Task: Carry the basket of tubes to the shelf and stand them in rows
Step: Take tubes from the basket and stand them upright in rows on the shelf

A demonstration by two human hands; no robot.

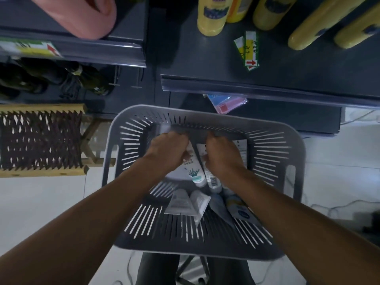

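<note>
Below the dark shelf (267,58), a grey slotted basket (296,153) sits in front of the person, with both forearms reaching straight down into it. Inside, the left hand (166,151) is curled, knuckles up, around a white tube (192,169), and the right hand (223,155) is closed on a second tube (212,178) just beside it. More tubes (185,202) lie flat on the basket floor nearer the person.

My hands (193,153) cover the upper ends of the two tubes (203,175) I grip, my fingertips hidden behind the blurred basket (207,118) handle. Print on the tubes is unreadable. Yellow bottles (213,15) and a pink container (82,13) run off the top edge.
</note>
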